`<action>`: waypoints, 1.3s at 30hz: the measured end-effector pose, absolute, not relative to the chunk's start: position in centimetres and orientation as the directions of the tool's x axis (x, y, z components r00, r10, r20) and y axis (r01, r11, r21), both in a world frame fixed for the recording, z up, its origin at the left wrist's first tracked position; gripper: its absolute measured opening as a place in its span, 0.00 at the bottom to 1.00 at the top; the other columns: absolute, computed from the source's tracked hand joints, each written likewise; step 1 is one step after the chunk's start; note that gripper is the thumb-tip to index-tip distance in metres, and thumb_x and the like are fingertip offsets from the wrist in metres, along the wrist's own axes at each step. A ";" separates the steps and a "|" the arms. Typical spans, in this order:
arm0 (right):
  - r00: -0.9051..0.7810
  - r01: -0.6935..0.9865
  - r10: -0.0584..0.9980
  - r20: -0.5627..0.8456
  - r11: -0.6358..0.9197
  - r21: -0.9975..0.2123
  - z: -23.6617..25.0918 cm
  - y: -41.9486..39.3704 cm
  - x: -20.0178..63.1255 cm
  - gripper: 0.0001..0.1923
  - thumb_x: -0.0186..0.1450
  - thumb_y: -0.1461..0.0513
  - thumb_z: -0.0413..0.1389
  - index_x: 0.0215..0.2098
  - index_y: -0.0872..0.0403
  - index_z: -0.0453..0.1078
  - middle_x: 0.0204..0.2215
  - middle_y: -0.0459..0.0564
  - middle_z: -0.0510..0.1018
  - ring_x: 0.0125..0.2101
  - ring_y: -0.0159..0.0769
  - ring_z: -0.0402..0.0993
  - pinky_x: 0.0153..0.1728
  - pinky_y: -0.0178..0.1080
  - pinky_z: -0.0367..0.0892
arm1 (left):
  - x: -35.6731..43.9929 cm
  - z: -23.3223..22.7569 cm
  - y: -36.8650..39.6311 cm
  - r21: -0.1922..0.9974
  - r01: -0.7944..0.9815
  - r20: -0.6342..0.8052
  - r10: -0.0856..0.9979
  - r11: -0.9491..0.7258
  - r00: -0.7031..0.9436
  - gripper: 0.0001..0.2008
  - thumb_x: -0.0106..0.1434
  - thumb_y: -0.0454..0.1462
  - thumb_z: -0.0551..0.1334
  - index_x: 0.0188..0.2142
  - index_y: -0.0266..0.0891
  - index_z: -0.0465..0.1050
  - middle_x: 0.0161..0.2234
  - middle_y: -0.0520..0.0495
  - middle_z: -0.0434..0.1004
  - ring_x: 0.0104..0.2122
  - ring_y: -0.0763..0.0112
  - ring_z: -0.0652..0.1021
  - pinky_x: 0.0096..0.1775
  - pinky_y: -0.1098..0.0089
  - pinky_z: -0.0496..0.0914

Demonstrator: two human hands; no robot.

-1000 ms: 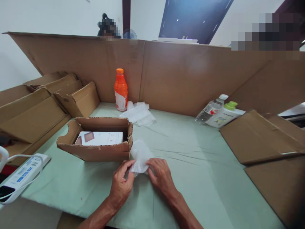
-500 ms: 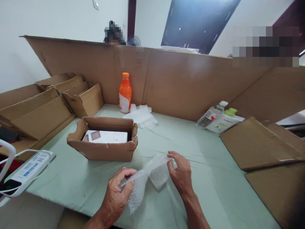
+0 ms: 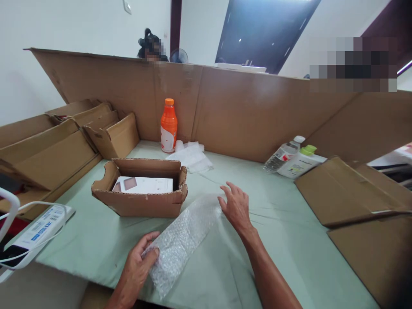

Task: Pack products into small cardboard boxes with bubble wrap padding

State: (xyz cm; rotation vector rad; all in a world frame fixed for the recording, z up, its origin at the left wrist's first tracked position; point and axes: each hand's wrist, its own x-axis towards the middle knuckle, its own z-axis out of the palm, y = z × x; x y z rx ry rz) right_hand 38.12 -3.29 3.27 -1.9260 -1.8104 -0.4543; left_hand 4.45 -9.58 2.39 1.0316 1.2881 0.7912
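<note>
A long strip of bubble wrap (image 3: 185,242) lies slantwise across the green cloth, spread out flat. Its near left edge is pinched by my left hand (image 3: 138,259), the thumb on top and the fingers behind. At the far right end, my right hand (image 3: 236,206) has its fingers apart and curved, beside the strip's corner; whether a fingertip touches it I cannot tell. Behind my left hand stands an open cardboard box (image 3: 148,205), holding a white printed box (image 3: 149,185) that lies inside.
An orange bottle (image 3: 169,124) and white sheets (image 3: 193,158) sit near the cardboard wall (image 3: 244,111). To the right lie a water bottle (image 3: 283,154), a green-capped bottle (image 3: 299,163) and cardboard pieces (image 3: 347,193). A power strip (image 3: 41,229) and more boxes (image 3: 58,150) are left. A person sits beyond.
The bubble wrap went from folded and lifted to spread flat. My left hand moved left and down with its edge; my right hand moved away slightly and its fingers opened.
</note>
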 end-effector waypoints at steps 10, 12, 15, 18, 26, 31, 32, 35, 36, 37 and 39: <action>0.152 0.937 0.804 0.574 0.067 -0.342 -0.1 -4.0 37.3 0.16 0.68 0.62 0.49 0.53 0.55 0.70 0.50 0.60 0.78 0.53 0.48 0.71 0.52 0.51 0.62 | 4.2 -0.1 -10.2 0.954 0.111 -0.288 0.954 0.278 0.087 0.38 0.58 0.48 0.65 0.64 0.38 0.61 0.30 0.54 0.72 0.25 0.73 0.72 0.28 0.75 0.67; 0.049 0.933 0.847 0.529 0.151 -0.328 -0.1 -4.2 35.2 0.13 0.68 0.64 0.51 0.47 0.53 0.73 0.46 0.57 0.80 0.48 0.45 0.74 0.50 0.49 0.64 | 4.0 -0.1 -10.3 0.957 0.128 -0.275 0.955 0.260 0.116 0.37 0.58 0.48 0.66 0.63 0.38 0.63 0.30 0.53 0.73 0.26 0.73 0.73 0.28 0.75 0.68; -0.085 0.918 0.891 0.447 0.244 -0.312 -0.1 -4.4 32.1 0.11 0.65 0.67 0.53 0.43 0.51 0.75 0.44 0.53 0.81 0.45 0.44 0.75 0.48 0.46 0.66 | 3.4 0.2 -10.3 0.960 0.153 -0.259 0.954 0.236 0.150 0.32 0.55 0.49 0.67 0.56 0.37 0.72 0.39 0.45 0.80 0.35 0.66 0.78 0.37 0.73 0.73; -0.159 0.905 0.909 0.384 0.290 -0.311 0.2 -4.5 30.6 0.12 0.65 0.67 0.54 0.45 0.51 0.75 0.47 0.53 0.80 0.48 0.44 0.74 0.49 0.46 0.68 | 2.7 0.3 -10.4 0.957 0.187 -0.261 0.940 0.223 0.218 0.27 0.56 0.50 0.67 0.51 0.38 0.78 0.44 0.44 0.81 0.40 0.63 0.79 0.41 0.71 0.73; -0.163 0.885 0.917 0.365 0.300 -0.357 2.9 -6.9 32.6 0.13 0.67 0.63 0.56 0.49 0.51 0.74 0.52 0.56 0.79 0.52 0.47 0.74 0.51 0.51 0.68 | 1.9 0.2 -10.9 0.944 0.250 -0.278 0.925 0.214 0.260 0.24 0.57 0.51 0.64 0.47 0.38 0.80 0.31 0.49 0.78 0.30 0.67 0.73 0.33 0.72 0.68; -0.270 0.761 0.914 0.303 0.395 -0.515 6.2 -13.2 30.9 0.21 0.66 0.55 0.59 0.57 0.48 0.69 0.55 0.54 0.76 0.54 0.46 0.72 0.55 0.49 0.66 | 2.6 1.5 -10.8 0.923 0.210 -0.371 0.891 0.323 0.262 0.26 0.55 0.51 0.66 0.48 0.36 0.78 0.28 0.52 0.75 0.29 0.69 0.71 0.32 0.73 0.66; -0.301 0.734 0.914 0.272 0.404 -0.546 6.5 -14.4 29.8 0.25 0.65 0.52 0.60 0.59 0.47 0.67 0.56 0.54 0.75 0.55 0.46 0.71 0.55 0.49 0.66 | 2.9 1.8 -10.8 0.922 0.195 -0.378 0.882 0.333 0.282 0.26 0.56 0.50 0.65 0.49 0.36 0.77 0.28 0.51 0.75 0.29 0.69 0.72 0.32 0.72 0.66; -0.393 0.672 0.900 0.187 0.420 -0.611 5.8 -17.0 26.1 0.40 0.60 0.47 0.64 0.65 0.51 0.60 0.56 0.56 0.75 0.52 0.49 0.72 0.55 0.49 0.66 | 4.0 2.6 -10.7 0.931 0.159 -0.363 0.864 0.327 0.348 0.26 0.58 0.49 0.65 0.51 0.36 0.75 0.32 0.50 0.77 0.30 0.69 0.73 0.34 0.72 0.67; -0.394 0.673 0.902 0.178 0.414 -0.613 5.1 -17.4 25.0 0.40 0.60 0.49 0.64 0.65 0.52 0.59 0.55 0.57 0.76 0.51 0.49 0.73 0.54 0.49 0.66 | 4.3 2.9 -10.6 0.937 0.147 -0.350 0.864 0.318 0.362 0.27 0.58 0.50 0.65 0.51 0.36 0.75 0.34 0.49 0.78 0.31 0.68 0.74 0.35 0.72 0.68; -0.374 0.683 0.909 0.183 0.404 -0.608 4.2 -17.7 24.1 0.35 0.61 0.54 0.62 0.64 0.52 0.60 0.52 0.56 0.77 0.49 0.49 0.74 0.52 0.49 0.66 | 4.4 3.1 -10.6 0.942 0.134 -0.336 0.864 0.309 0.373 0.27 0.57 0.50 0.65 0.50 0.36 0.75 0.35 0.48 0.78 0.32 0.68 0.74 0.36 0.71 0.69; -0.286 0.713 0.929 0.237 0.371 -0.595 2.3 -17.8 23.2 0.26 0.62 0.65 0.56 0.59 0.51 0.66 0.46 0.53 0.81 0.43 0.46 0.76 0.46 0.47 0.68 | 4.3 3.6 -10.4 0.951 0.112 -0.310 0.872 0.289 0.378 0.27 0.57 0.52 0.65 0.49 0.36 0.75 0.34 0.47 0.78 0.33 0.67 0.76 0.37 0.70 0.70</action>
